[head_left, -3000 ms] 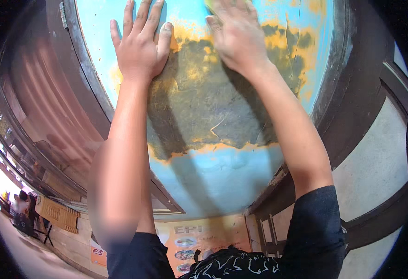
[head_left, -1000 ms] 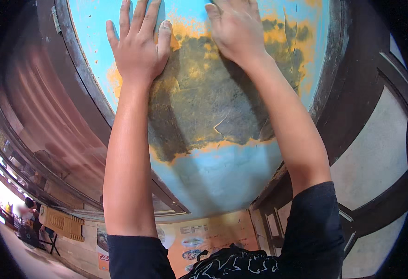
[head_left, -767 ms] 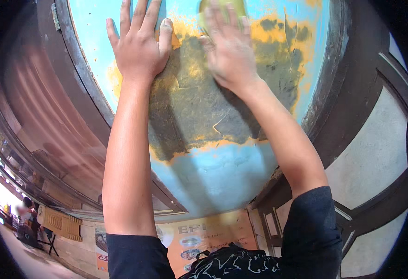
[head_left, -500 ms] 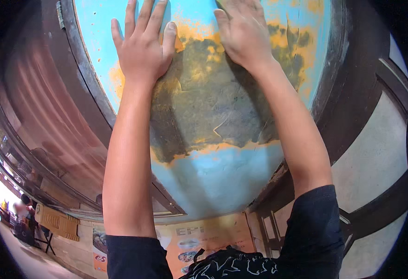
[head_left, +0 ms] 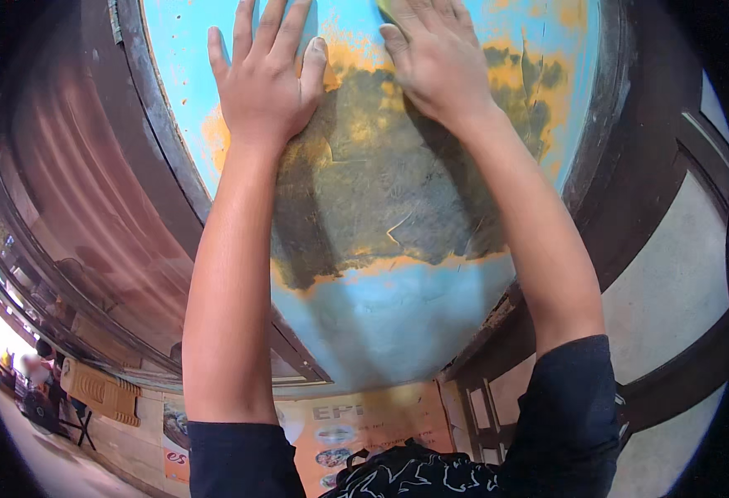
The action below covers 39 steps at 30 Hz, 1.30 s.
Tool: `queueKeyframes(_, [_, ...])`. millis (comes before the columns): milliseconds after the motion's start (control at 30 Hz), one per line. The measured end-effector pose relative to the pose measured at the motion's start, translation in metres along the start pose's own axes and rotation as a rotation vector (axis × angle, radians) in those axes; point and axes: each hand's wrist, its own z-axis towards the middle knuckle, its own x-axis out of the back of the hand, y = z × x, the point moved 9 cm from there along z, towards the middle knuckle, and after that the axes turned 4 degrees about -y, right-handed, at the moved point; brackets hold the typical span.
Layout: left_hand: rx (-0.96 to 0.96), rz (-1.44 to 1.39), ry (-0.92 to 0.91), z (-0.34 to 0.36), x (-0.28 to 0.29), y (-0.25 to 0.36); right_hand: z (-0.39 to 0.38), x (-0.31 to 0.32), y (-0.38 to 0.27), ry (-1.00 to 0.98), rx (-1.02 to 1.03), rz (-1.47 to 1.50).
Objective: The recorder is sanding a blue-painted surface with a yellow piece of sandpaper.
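Note:
My left hand (head_left: 266, 87) lies flat with its fingers spread against a light-blue painted panel (head_left: 381, 324). Its thumb reaches the edge of a worn patch (head_left: 364, 183), dark grey-brown with orange borders and a few raised flakes. Higher on the same panel, to the right, my right hand (head_left: 443, 70) presses down with its fingers close together. A yellow-green edge of a thin thing (head_left: 386, 10) shows beside its index finger; the rest is hidden under the palm, and its kind cannot be made out. The right fingertips are near the upper edge of the picture.
Dark wooden frames border the panel on both sides. On the left are a reddish curtain (head_left: 90, 183) behind glass, stacked tan plastic chairs (head_left: 103, 390) and a person (head_left: 39, 365). An orange poster (head_left: 381, 419) hangs below the panel. Pale wall sections (head_left: 667, 274) stand at right.
The view has shifted slightly, so the panel and the hands sit a little to the right in it. Both hands stay against the panel; the right hand has moved only slightly.

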Motion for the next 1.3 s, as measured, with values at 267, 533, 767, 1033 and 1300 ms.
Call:
queueKeyframes(267, [0.026,0.036,-0.021,0.000,-0.006,-0.003,-0.041,-0.021,-0.015,-0.056,0.040,0.063])
queueKeyframes(533, [0.036,0.002,-0.030,0.000,-0.002,-0.002,-0.010,0.002,0.014,-0.001,-0.156,0.079])
queueKeyframes(767, [-0.012,0.022,0.027,-0.001,0.002,-0.002,-0.051,-0.030,-0.028,-0.027,-0.027,0.034])
queueKeyframes(1033, [-0.032,0.011,0.076,-0.001,0.003,-0.001,-0.013,0.003,0.007,0.041,-0.130,0.055])
queueKeyframes(1300, [-0.038,-0.025,0.086,-0.005,0.004,-0.005,-0.026,-0.021,-0.035,-0.048,-0.033,0.167])
